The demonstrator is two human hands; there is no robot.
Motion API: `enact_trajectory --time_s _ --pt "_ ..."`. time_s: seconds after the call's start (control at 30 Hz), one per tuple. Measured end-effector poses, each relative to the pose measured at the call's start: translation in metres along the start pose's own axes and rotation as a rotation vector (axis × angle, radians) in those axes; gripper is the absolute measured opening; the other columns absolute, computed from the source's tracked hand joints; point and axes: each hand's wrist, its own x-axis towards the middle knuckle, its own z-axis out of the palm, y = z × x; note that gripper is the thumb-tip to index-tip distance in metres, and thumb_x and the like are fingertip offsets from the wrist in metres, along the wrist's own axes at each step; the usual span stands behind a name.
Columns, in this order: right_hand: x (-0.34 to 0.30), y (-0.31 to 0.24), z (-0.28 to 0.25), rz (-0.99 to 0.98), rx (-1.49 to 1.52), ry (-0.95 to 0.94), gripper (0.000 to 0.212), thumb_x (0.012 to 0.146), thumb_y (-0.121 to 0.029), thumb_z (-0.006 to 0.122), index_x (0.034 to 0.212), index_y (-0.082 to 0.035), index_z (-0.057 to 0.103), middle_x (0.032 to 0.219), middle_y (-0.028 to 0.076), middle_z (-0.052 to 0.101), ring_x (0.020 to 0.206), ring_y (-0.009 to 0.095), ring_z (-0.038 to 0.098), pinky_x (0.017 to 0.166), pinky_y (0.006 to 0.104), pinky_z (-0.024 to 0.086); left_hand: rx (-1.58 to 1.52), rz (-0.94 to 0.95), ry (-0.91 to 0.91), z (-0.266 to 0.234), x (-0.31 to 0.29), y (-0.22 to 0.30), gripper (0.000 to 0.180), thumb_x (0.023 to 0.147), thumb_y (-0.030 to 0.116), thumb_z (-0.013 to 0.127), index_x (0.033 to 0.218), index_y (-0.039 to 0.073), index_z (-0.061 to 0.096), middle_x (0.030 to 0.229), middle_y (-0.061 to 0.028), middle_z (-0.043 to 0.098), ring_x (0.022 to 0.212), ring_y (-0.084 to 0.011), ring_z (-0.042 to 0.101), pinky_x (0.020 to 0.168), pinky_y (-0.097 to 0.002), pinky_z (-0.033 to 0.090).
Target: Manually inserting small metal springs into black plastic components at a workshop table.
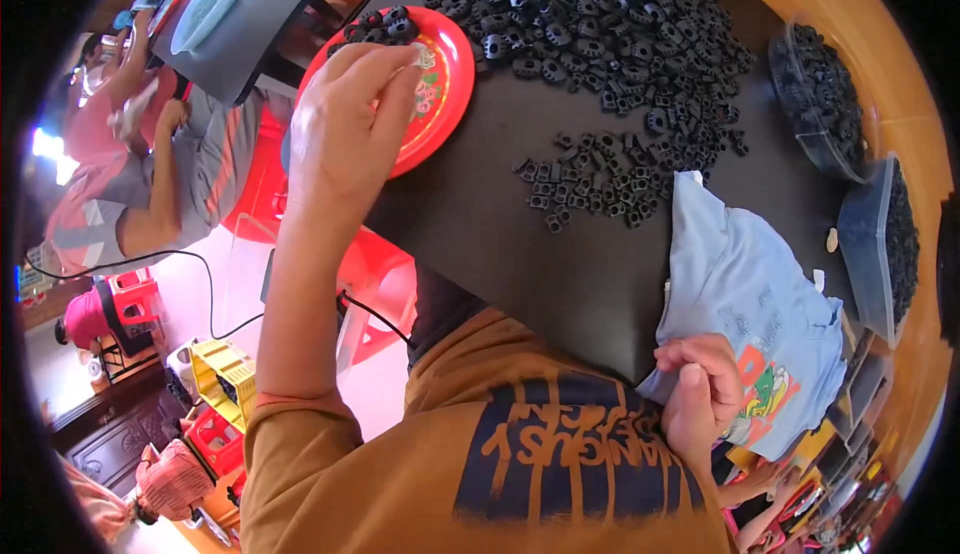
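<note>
The left hand [350, 119] arches over the red plate [458, 84], fingers bent and thumb close to the index fingertip; whether a piece sits between them I cannot tell. The right hand [700, 389] is loosely curled against the light blue cloth [735, 274], and I cannot tell whether it grips anything. The dark table [470, 214] spreads ahead and to the right of the left hand, its near edge slanting toward the right hand; a bare stretch along that edge gives open room between the two. Beyond this, a broad heap of black plastic pieces [600, 39] lies right of the left hand. The cloth covers the tabletop ahead of the right hand, leaving little room there. The plate's rim curves round to the right of the left hand. A looser cluster of small black pieces [600, 174] lies ahead of the right hand, and a few rounded dark pieces [390, 29] sit on the plate, just past the left knuckles.
</note>
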Motion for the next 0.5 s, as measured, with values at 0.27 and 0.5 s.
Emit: enact_trajectory --time_s 0.27,0.5 --pt "-0.001 0.0 0.002 -0.017 0.015 0.023 0.016 0.089 -0.006 0.051 0.099 0.003 0.061 0.088 0.015 0.06 0.073 0.018 0.056 0.067 0.028 0.046 0.332 0.037 0.028 -0.009 0.018 -0.03 0.02 0.084 0.017 0.058 0.096 0.002 0.064 0.095 -0.0141 0.062 0.088 -0.0327 0.059 0.078 -0.0384 0.046" --pt "-0.001 -0.001 0.005 -0.019 -0.005 0.048 0.016 0.089 -0.009 0.052 0.096 0.003 0.061 0.085 0.015 0.06 0.071 0.018 0.055 0.065 0.0282 0.046 0.302 0.11 -0.05 0.0 0.029 -0.067 0.05 0.089 0.037 0.052 0.124 0.002 0.051 0.133 -0.0205 0.045 0.123 -0.0353 0.042 0.103 -0.0403 0.032"
